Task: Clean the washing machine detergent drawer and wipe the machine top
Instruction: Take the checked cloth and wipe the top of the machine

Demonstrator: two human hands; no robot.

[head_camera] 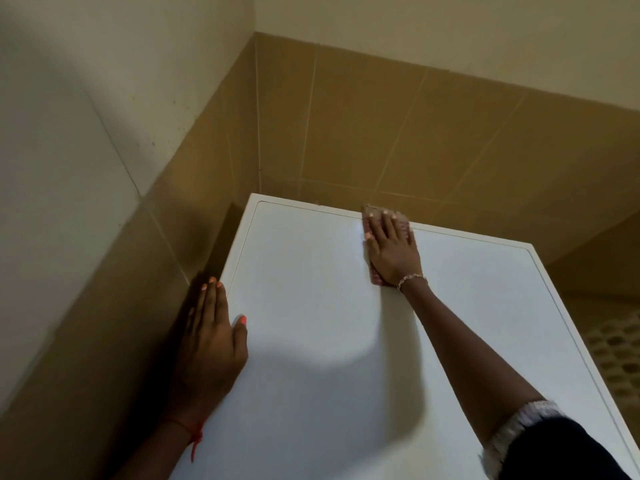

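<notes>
**Cloth lying under a flat right hand at the far edge of the machine top**

Fingers of the right hand [393, 251] are lying straight and spread, palm down, pressing on a pinkish cloth [403, 222] rather than curling round it. The cloth is showing past the fingertips on the far side and at the near left edge of the palm, and it is lying on the white machine top [311, 358], touching its far rim, a little right of the middle. The right arm is reaching across the top from the near right corner, casting a soft shadow to its left.

The left hand [211, 327] is resting flat and relaxed on the left edge of the top, holding nothing, well apart from the cloth, with its fingers pointing to the far side.

A beaded bracelet [411, 279] is sitting on the right wrist, and a red string [196, 436] is hanging from the left. A dark sleeve with a pale cuff [519, 434] is showing at the near right. Tan wall tiles [415, 133] are closing in the machine at the far and left sides, just beside its rim. Patterned floor [616, 344] is showing to the right.
</notes>
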